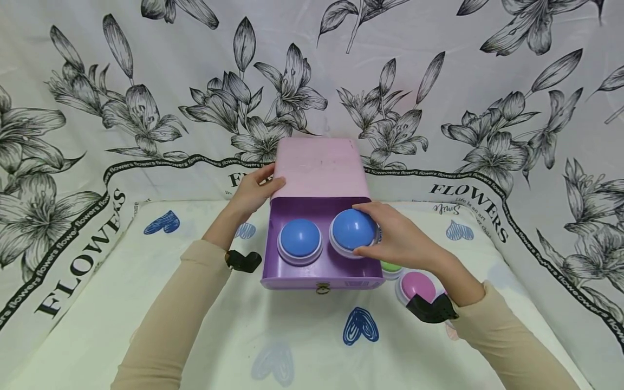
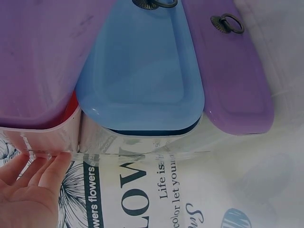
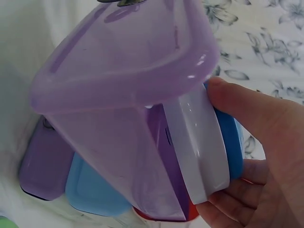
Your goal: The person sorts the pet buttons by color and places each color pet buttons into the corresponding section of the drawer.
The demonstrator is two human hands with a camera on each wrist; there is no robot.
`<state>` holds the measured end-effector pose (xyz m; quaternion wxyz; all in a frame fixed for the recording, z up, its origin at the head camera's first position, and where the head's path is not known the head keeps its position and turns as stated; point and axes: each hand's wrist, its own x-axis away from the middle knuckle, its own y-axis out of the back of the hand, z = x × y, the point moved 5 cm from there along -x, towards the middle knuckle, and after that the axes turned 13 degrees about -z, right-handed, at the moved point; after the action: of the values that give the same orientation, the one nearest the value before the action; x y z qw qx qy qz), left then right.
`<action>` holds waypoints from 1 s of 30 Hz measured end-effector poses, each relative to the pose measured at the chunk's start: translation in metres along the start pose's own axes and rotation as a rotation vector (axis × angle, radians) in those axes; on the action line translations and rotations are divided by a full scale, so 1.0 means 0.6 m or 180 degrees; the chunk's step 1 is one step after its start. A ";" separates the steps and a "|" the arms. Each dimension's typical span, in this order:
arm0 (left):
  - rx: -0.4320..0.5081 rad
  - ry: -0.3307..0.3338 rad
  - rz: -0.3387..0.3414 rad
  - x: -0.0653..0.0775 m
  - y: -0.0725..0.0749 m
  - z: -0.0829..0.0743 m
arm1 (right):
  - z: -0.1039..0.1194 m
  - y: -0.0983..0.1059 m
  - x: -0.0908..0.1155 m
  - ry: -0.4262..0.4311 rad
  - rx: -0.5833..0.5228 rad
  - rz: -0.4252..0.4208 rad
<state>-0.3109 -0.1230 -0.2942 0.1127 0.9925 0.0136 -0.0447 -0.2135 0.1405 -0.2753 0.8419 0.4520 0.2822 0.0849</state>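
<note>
A small chest of drawers (image 1: 319,168) with a pink top stands with its upper purple drawer (image 1: 292,283) pulled out. Inside the drawer on the left sits a blue-domed push button (image 1: 300,245) with a white base. My right hand (image 1: 402,234) grips a second blue push button (image 1: 352,229) by its sides, thumb and fingers spread around it, at the drawer's right side. In the right wrist view its white base (image 3: 199,147) shows beside the drawer wall. My left hand (image 1: 249,194) rests against the chest's left side, its straight fingers (image 2: 54,173) touching the pink wall.
A pink push button (image 1: 418,287) and a partly hidden green one (image 1: 391,267) lie on the cloth right of the chest. Lower down, a blue drawer (image 2: 142,66) and another purple drawer (image 2: 232,71) have ring pulls. Flower-printed fabric (image 1: 292,103) hangs behind.
</note>
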 end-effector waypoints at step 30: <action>0.0057 -0.0098 -0.0090 -0.025 0.001 0.035 | 0.004 -0.043 -0.013 0.0540 0.0549 0.0181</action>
<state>-0.3273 -0.1288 -0.3131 0.1034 0.9924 0.0255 -0.0616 -0.2216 0.1206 -0.2919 0.7702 0.5219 0.3458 0.1221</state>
